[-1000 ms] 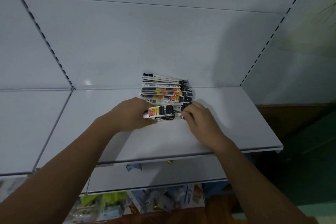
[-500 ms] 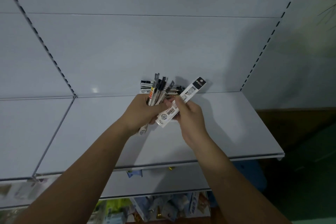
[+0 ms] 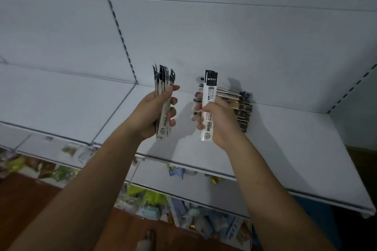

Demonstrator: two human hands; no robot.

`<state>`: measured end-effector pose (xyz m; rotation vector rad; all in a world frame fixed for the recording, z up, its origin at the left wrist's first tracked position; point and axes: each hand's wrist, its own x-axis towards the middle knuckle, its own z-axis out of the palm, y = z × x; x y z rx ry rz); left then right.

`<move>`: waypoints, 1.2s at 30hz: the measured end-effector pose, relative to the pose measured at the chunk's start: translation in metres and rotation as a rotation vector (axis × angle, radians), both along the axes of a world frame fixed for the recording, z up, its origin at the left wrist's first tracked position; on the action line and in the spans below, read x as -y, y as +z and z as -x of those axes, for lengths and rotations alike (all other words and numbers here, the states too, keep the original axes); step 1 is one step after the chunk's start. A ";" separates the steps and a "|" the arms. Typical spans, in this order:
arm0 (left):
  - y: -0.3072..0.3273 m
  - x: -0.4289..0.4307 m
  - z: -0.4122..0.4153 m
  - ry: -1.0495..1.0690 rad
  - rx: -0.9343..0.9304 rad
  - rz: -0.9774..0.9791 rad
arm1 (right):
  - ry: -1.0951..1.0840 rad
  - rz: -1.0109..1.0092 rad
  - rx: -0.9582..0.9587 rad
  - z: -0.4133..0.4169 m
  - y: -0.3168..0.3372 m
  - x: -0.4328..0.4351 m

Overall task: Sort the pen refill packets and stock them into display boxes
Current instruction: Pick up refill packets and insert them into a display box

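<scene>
My left hand [image 3: 152, 113] grips a bundle of several pen refill packets [image 3: 163, 87], held upright with their black tops fanned above my fingers. My right hand [image 3: 219, 123] holds one white refill packet with a black top [image 3: 210, 89] upright, a little to the right of the bundle. Behind my right hand a pile of more refill packets [image 3: 242, 108] lies on the white shelf [image 3: 295, 149], near the back panel. No display box shows in the head view.
The white shelving has slotted uprights [image 3: 120, 32] and a second shelf bay [image 3: 61, 104] to the left. Below the shelf edge, mixed packaged goods [image 3: 195, 218] lie on a lower level above a reddish floor [image 3: 30, 199].
My hands lifted off the shelf with packets. They have since separated: the left carries the bundle to the left, the right holds a single packet upright. The camera view shifted left.
</scene>
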<state>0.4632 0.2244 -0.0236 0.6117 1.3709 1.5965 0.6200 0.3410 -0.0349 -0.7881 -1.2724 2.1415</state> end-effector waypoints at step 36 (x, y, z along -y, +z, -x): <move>-0.019 0.529 0.423 0.922 -0.044 -0.002 | 0.654 -0.302 0.050 0.548 0.010 0.463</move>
